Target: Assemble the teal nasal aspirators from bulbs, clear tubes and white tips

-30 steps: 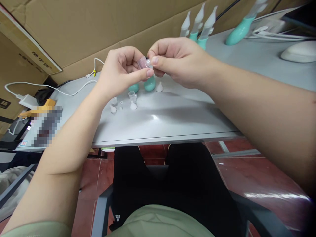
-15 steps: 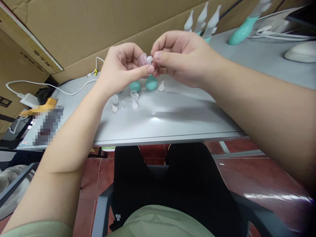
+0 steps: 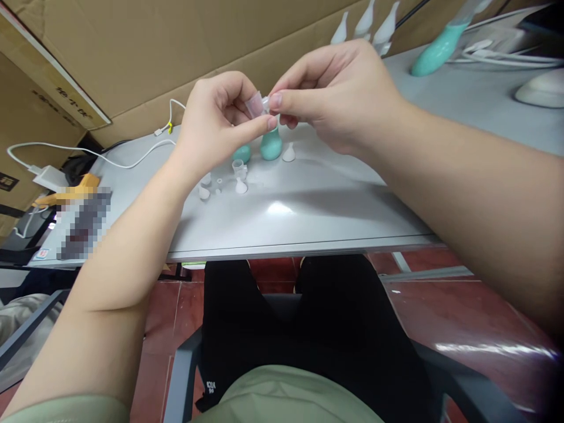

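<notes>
My left hand (image 3: pixel 218 114) is closed, its thumb and fingers holding a small clear plastic cup-shaped chamber (image 3: pixel 254 105) tilted on its side. My right hand (image 3: pixel 339 97) is closed in a pinch at the white stub (image 3: pixel 265 104) on the chamber's side; whatever lies between its fingertips is hidden. Beneath the hands, a teal squeeze bulb (image 3: pixel 271 145) stands on the desk, with another teal bulb (image 3: pixel 242 154) partly behind my left hand. A white soft tip (image 3: pixel 289 153) stands to the right of them. Nearer me are another clear chamber (image 3: pixel 239 169) and a white tip (image 3: pixel 241 185).
Another white tip (image 3: pixel 203 192) and tiny white rings (image 3: pixel 219 183) lie on the grey desk (image 3: pixel 308 220). Several assembled nasal aspirators (image 3: pixel 363 20) stand behind my right hand; one teal-bulbed aspirator (image 3: pixel 440 50) lies farther right. A white cable (image 3: pixel 132 166) runs along the left, and cardboard (image 3: pixel 145 47) backs the desk.
My right hand has shifted slightly up, and its fingertips now cover more of the chamber's white stub. My left hand keeps its hold. The view has moved a little.
</notes>
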`<control>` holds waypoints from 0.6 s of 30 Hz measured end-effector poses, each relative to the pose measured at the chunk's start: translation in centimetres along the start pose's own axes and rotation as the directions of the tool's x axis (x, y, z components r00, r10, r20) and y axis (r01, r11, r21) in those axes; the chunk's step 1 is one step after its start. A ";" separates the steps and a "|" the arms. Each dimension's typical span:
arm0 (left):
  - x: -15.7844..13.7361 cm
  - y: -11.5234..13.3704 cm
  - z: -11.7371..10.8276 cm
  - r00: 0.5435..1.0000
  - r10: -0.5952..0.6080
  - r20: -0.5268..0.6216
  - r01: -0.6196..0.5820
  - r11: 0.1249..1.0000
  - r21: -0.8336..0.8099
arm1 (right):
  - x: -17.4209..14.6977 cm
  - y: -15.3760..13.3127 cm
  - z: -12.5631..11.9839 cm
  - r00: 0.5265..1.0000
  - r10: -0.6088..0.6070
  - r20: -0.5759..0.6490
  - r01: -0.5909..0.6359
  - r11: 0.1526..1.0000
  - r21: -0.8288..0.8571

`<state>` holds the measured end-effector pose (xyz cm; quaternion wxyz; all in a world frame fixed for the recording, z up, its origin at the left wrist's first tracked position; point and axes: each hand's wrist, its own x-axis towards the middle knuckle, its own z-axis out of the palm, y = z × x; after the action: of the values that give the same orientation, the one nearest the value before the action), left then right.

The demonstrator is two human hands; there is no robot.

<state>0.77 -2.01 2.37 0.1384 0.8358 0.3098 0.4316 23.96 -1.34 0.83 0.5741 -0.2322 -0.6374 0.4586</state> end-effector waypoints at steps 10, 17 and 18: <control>-0.1 0.2 0.6 0.999 0.014 -0.036 -0.015 0.999 -0.045 | 0.3 -0.5 -1.1 0.979 0.114 0.172 -0.109 0.993 -0.036; 0.2 0.0 0.7 1.000 -0.006 -0.008 0.005 0.997 -0.082 | 0.6 -0.8 -1.8 0.955 0.216 0.205 -0.211 0.976 -0.046; 0.2 -0.2 0.6 1.000 0.001 0.004 -0.001 0.997 -0.073 | 0.7 -0.7 -1.8 0.951 0.225 0.211 -0.224 0.974 -0.029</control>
<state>1.26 -1.73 2.02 0.1691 0.8313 0.2932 0.4408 25.70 -0.52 1.59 0.4461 -0.2543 -0.6657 0.5415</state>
